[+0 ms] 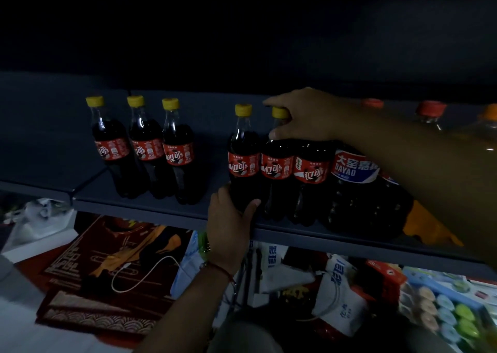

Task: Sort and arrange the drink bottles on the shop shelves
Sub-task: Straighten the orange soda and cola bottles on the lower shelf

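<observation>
Cola bottles are the business, and both hands are on them. Left hand (230, 222) is wrapped around the base of the front cola bottle (243, 159) at the shelf (166, 213) edge, thumb on one side, fingers on the other, most likely to steady the foot while it slides. Right hand (304, 116) comes in from above and pinches the neck of the neighbouring bottle (277, 164), just under its yellow cap, fingers closed on it, index finger lifted; top and bottom grips together look like a way to keep the pair upright. Both bottles stand upright and touch, pressed against a third cola bottle (310, 170) and, beyond it, a big dark bottle with a blue label (355, 180), partly hidden by the right forearm. Out to the left, a trio of cola bottles (146, 148) stands well apart, a gap between the groups; closing it seems the likely aim. Below the shelf it is dim clutter: packets, a white cable (139, 272).
</observation>
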Action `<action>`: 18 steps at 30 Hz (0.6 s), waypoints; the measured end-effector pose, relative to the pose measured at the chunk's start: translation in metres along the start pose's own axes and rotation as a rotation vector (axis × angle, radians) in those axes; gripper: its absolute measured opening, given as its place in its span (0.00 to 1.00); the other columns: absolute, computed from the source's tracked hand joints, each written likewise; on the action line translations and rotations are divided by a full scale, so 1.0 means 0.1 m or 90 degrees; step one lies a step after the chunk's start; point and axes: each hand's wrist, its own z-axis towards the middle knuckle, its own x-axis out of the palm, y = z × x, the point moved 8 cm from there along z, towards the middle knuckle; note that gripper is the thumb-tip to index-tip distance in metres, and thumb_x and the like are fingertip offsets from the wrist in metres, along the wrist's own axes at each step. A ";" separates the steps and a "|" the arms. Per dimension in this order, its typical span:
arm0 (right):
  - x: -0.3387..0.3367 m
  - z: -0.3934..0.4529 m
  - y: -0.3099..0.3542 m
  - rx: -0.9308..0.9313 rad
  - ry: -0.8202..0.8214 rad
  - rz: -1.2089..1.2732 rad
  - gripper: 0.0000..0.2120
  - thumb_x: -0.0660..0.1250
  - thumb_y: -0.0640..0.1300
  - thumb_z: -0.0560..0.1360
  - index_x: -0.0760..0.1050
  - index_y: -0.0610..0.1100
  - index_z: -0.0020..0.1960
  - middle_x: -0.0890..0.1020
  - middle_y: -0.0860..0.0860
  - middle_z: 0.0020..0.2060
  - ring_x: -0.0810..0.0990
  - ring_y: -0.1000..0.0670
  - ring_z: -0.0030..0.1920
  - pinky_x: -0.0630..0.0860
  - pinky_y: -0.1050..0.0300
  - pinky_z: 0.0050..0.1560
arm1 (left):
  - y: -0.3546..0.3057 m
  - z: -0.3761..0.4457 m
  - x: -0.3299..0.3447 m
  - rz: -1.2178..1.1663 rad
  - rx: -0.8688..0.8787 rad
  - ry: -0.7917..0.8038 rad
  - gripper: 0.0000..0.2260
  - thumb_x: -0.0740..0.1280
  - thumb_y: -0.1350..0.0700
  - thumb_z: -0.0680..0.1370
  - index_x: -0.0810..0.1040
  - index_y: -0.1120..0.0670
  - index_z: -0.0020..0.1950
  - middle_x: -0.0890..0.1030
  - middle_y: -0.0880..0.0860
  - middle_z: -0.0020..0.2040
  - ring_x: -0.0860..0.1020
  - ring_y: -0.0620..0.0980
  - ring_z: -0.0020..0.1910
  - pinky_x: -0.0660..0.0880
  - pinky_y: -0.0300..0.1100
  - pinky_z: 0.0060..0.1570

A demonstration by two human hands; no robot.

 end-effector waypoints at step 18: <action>0.27 -0.16 0.45 -0.149 -0.198 -0.110 0.35 0.70 0.51 0.72 0.63 0.46 0.76 0.67 0.43 0.73 0.64 0.41 0.74 0.53 0.45 0.74 | -0.06 -0.07 -0.22 0.172 0.031 0.081 0.34 0.58 0.33 0.78 0.58 0.46 0.80 0.69 0.47 0.69 0.71 0.48 0.66 0.73 0.40 0.58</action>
